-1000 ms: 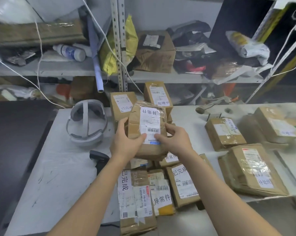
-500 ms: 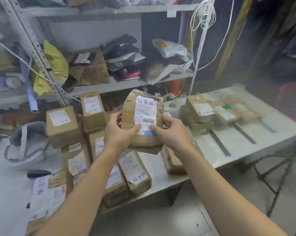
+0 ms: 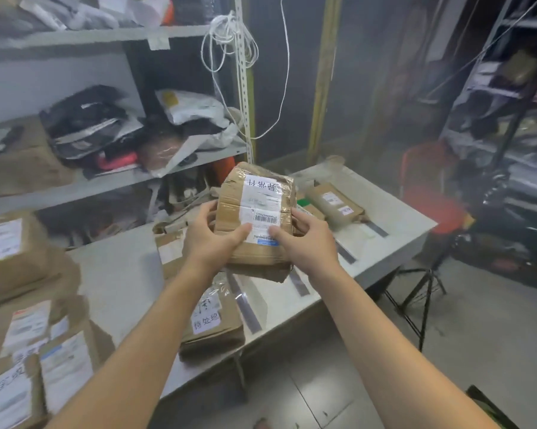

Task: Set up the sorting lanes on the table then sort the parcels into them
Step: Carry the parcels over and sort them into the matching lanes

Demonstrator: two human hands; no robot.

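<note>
- Four dark tape strips [image 3: 248,309] lie across the near edge of the table [image 3: 115,274], so the lane set-up looks done, as far as I can judge.
- One brown parcel [image 3: 258,224] with a white barcode label is in the air above the middle of the table, over the strips, not yet set in any lane.
- Two hands carry it: the left hand [image 3: 210,239] grips its left side and the right hand [image 3: 307,243] its right side, each with the thumb on the label and the fingers curled round the edge.
- Sorting seems partly done. One parcel with a handwritten label [image 3: 213,320] lies just left of the nearest strip, and one long parcel [image 3: 335,201] lies at the far end with at least one more half hidden beside it.
- One further parcel [image 3: 171,246] shows behind the left wrist.
- At least four parcels [image 3: 29,323] crowd the left end of the table; blur stops me counting them exactly or telling whether they are sorted.
- What remains, by my reading: placing the held parcel, then working through whatever of that left group is unsorted.
</note>
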